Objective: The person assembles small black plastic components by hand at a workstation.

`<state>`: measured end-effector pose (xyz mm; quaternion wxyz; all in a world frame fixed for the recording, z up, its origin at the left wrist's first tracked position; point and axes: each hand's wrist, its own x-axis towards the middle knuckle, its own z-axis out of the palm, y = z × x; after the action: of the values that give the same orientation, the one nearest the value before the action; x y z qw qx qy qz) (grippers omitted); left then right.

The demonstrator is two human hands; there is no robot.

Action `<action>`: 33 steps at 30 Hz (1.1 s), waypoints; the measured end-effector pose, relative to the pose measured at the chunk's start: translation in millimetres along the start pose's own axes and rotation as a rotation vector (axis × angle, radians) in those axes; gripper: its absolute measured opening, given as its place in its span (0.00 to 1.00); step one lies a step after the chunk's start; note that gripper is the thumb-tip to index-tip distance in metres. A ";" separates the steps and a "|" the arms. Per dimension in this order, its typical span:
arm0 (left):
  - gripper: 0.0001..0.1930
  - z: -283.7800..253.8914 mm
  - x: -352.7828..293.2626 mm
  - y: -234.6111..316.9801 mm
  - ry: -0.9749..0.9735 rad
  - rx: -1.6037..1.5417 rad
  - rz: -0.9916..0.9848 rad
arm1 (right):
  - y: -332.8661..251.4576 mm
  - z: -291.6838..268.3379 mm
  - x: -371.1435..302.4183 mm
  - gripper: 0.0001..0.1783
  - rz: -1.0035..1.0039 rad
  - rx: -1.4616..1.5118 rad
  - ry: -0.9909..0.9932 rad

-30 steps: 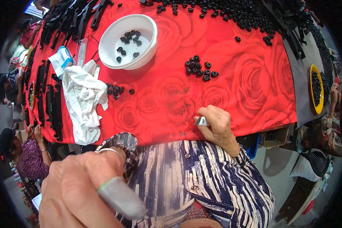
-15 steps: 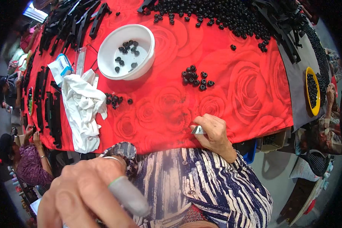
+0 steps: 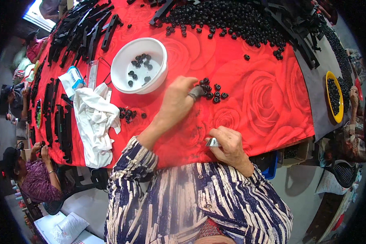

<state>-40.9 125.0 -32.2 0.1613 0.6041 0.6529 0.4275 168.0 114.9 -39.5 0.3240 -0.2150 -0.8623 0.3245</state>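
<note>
Red rose-patterned tablecloth [image 3: 268, 110] carries small black beads [image 3: 214, 91] mid-table; the left hand [image 3: 177, 101] pinches among them, while the right hand [image 3: 227, 144] grips a small metal piece [image 3: 212, 142] at the near edge.

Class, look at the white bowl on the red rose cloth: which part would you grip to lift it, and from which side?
Probably the white bowl is best pinched at its near rim, coming from the person's side. It stands upright and open, holding a few black beads; the white cloth crowds its left, while the left hand is already close.
</note>
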 end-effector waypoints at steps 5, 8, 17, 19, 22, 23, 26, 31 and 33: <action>0.13 11.1 13.2 -2.4 -0.152 -0.016 -0.093 | 1.0 1.2 0.0 0.14 -0.023 -0.023 0.017; 0.10 6.1 13.0 -3.5 -0.197 -0.063 -0.155 | -0.1 2.2 -1.8 0.14 -0.006 0.003 0.000; 0.10 -2.4 -6.8 -3.2 -0.223 0.095 -0.031 | -0.4 2.9 -0.1 0.11 -0.017 0.004 0.044; 0.09 -5.3 -12.5 -4.4 -0.219 0.057 -0.038 | -1.3 1.5 -0.9 0.13 -0.008 -0.012 0.013; 0.09 -13.2 -18.6 3.3 -0.157 0.001 0.082 | -0.5 1.8 -2.0 0.14 0.008 -0.018 -0.002; 0.10 -20.4 -20.8 18.2 -0.210 -0.386 -0.258 | 2.3 1.6 -3.8 0.15 0.013 -0.011 0.019; 0.12 -28.4 -44.8 22.9 -0.237 -0.928 -0.640 | 2.2 0.9 -4.7 0.15 0.027 0.088 0.101; 0.16 -23.2 -72.7 21.0 -0.261 -1.210 -0.671 | -17.2 -4.1 11.7 0.20 0.007 0.169 0.135; 0.17 -24.2 -67.6 18.1 -0.199 -1.418 -0.628 | -15.9 -3.5 19.8 0.21 0.042 0.157 0.126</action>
<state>-31.9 51.8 -25.2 0.6799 0.1794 0.3466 0.6209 154.1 116.8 -18.0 0.3865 -0.2267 -0.8075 0.3836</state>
